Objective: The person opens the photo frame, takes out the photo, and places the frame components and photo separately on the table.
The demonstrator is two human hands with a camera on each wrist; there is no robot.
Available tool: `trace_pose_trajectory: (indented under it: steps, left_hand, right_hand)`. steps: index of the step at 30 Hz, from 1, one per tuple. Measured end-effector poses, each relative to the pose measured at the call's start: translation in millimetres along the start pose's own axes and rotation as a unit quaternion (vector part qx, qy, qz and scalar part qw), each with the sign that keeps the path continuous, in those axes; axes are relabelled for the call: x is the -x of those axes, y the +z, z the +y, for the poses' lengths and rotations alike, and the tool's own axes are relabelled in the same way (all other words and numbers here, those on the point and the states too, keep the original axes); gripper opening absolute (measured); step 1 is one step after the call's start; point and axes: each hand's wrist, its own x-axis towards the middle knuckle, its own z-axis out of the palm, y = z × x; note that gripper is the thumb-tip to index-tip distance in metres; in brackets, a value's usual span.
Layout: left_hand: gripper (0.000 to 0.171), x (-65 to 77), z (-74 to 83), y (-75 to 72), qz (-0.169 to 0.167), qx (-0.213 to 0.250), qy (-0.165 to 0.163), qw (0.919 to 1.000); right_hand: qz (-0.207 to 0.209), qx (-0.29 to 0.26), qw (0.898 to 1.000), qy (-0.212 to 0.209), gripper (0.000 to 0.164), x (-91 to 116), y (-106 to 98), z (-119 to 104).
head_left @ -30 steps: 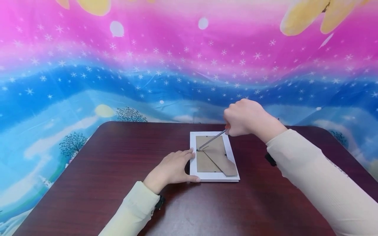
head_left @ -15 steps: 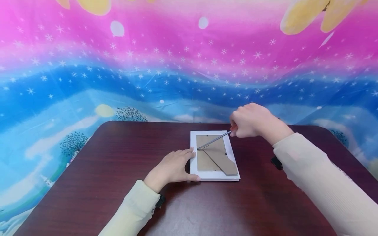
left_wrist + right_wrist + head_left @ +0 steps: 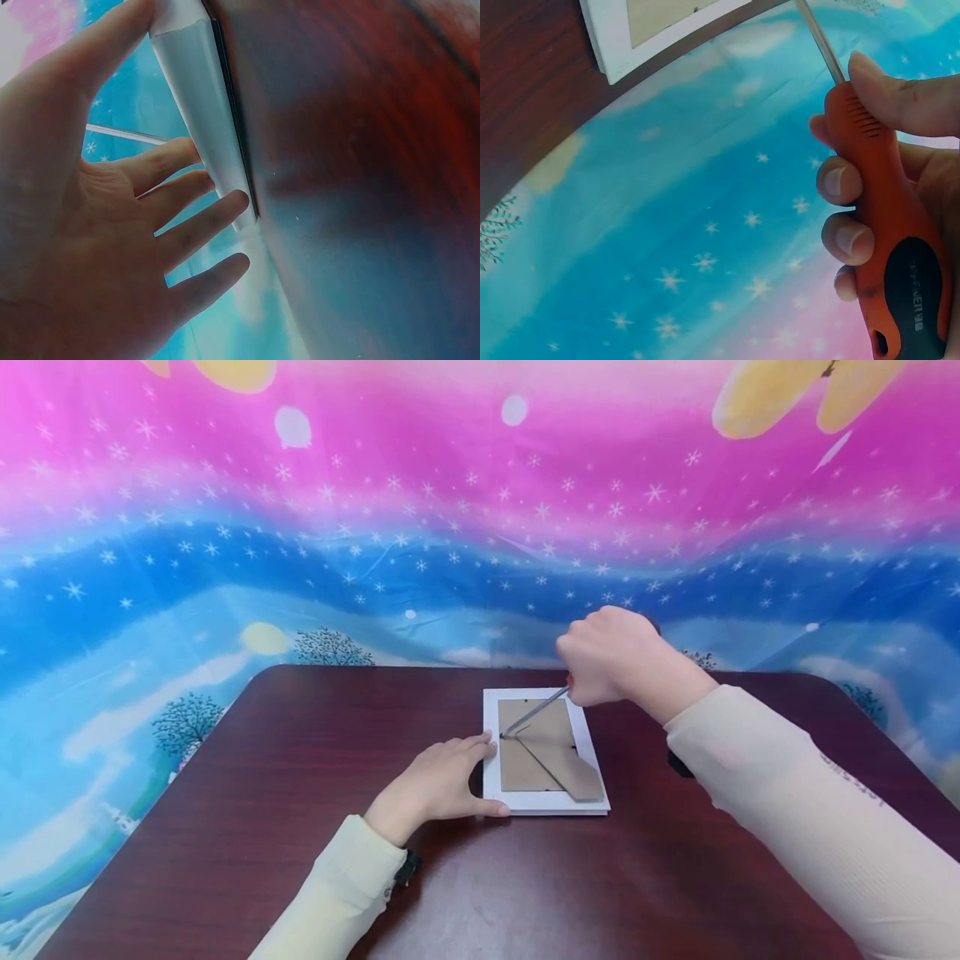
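Observation:
A white picture frame [image 3: 491,777] lies face down on the table, its brown backboard [image 3: 551,727] and brown stand leg [image 3: 573,772] showing. My left hand [image 3: 438,783] is at the frame's left side, thumb at the near corner and fingertips by the left edge. In the left wrist view its fingers [image 3: 206,229] are spread and fairly straight along the frame's white side. My right hand [image 3: 611,656] grips a screwdriver by its orange and black handle [image 3: 889,195], above the frame's far right. The metal shaft [image 3: 536,712] slants down to a small dark tab at the backboard's left edge.
The dark reddish-brown table [image 3: 300,760] extends around the frame. Right behind its far edge hangs a pink and blue backdrop cloth [image 3: 420,568] with snowflakes. More small dark tabs sit along the backboard's other edges.
My right hand swung slightly right and nearer, then back left and up, tilting the screwdriver with it. The tip has stayed by the left tab. My left hand and the frame have held still.

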Motion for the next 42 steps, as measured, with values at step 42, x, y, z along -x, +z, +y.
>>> trace_pose_trajectory:
  steps: [42]
  left_hand:
    - [0.091,0.0,0.4,-0.9,-0.007,0.014,0.003,0.9999]
  right_hand:
    - [-0.121,0.236,0.963,-0.036,0.026,-64.9,-60.0,-90.3]
